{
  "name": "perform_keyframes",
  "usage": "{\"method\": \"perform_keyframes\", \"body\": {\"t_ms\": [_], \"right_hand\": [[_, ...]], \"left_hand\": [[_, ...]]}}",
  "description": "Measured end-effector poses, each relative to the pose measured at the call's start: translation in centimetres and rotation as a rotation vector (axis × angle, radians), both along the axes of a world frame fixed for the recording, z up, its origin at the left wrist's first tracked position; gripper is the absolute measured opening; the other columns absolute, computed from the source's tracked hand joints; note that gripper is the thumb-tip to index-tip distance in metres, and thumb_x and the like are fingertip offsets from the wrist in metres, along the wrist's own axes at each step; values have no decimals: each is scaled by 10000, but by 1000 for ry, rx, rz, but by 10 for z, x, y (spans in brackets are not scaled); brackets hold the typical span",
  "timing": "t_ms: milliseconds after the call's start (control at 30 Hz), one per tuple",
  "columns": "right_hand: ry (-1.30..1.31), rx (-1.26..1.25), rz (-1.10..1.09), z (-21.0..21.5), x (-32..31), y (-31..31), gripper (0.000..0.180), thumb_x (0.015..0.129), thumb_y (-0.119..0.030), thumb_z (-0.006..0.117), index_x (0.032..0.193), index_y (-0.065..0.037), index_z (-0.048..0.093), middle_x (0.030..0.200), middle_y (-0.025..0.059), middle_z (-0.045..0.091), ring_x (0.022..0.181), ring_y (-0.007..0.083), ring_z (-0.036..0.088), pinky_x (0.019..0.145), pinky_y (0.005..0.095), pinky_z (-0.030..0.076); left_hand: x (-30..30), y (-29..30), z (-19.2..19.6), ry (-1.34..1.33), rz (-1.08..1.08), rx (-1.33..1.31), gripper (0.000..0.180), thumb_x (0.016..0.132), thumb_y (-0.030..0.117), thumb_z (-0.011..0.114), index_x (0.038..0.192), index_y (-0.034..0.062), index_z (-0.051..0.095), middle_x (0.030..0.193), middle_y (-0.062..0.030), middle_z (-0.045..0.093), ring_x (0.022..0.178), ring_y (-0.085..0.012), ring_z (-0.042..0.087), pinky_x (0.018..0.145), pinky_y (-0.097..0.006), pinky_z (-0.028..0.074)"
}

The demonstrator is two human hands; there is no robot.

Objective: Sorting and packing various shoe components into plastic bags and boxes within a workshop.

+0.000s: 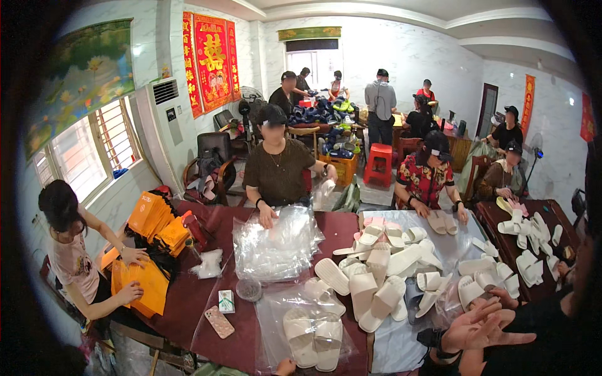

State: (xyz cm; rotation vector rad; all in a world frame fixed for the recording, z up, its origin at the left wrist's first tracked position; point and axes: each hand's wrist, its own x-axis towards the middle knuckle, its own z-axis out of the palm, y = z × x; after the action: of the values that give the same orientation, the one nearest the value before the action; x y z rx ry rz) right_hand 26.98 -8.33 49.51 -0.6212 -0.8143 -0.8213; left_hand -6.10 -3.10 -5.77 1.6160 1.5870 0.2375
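Our right hand point(478, 326) comes up at the lower right with a dark watch point(434, 339) on the wrist. The palm is turned up, the fingers are spread wide, and it holds nothing. A second set of fingers lies just under it and points right. We cannot tell whose they are, because a black sleeve point(545, 341) covers the rest.

Of our left hand point(286, 367) only a knuckle or fingertip shows at the bottom edge, so we cannot tell how its fingers stand. It touches the near edge of a clear plastic bag point(276, 313) lying flat on the dark red table point(182, 301). Inside the bag a pair of white slippers point(313, 338) sits side by side, soles down.

Just beyond our right hand a loose heap of white slippers point(382, 269) spreads over a pale sheet, with a few pink ones at its far edge (their number is lost in the pile). A stack of empty clear bags point(276, 241) lies in front of a seated person in a brown top point(279, 169). A phone point(219, 321) and a small box point(226, 301) lie to the left of our bag.

On the far left a person handles orange bags point(147, 282). The dark rim of the picture cuts off that corner, and the people at the back are too small to make out
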Motion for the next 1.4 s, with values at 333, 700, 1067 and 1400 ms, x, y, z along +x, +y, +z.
{"method": "perform_keyframes", "body": {"t_ms": [333,700,1067,1400], "right_hand": [[132,-114,-198,-69,79,-53,218,907,-180,388,774,-7,379,733,60,435,738,163,501,726,333,431],[63,-772,112,-146,95,-12,189,888,-180,430,878,9,417,782,95,476,752,192,517,719,337,434],[-691,-1776,673,-268,11,97,780,738,-374,634,1321,-37,240,1075,239,504,979,338,513,818,358,419],[-657,-2357,360,-428,-16,33,968,619,-595,629,1324,-74,217,1016,190,555,903,350,569,727,453,463]], "left_hand": [[8,14,17,54,-8,22,494,818,446,482,988,-9,573,936,-254,589,885,-385,567,741,-438,440],[-10,3,-2,55,-14,19,395,842,344,472,966,-16,575,857,-223,602,785,-335,585,700,-409,453],[-6,6,40,-95,64,-196,405,796,370,522,869,-24,578,767,-189,609,715,-306,599,645,-375,453],[16,1,71,-5,-22,-130,378,771,376,558,924,32,588,896,-177,612,853,-345,576,732,-390,446]]}}
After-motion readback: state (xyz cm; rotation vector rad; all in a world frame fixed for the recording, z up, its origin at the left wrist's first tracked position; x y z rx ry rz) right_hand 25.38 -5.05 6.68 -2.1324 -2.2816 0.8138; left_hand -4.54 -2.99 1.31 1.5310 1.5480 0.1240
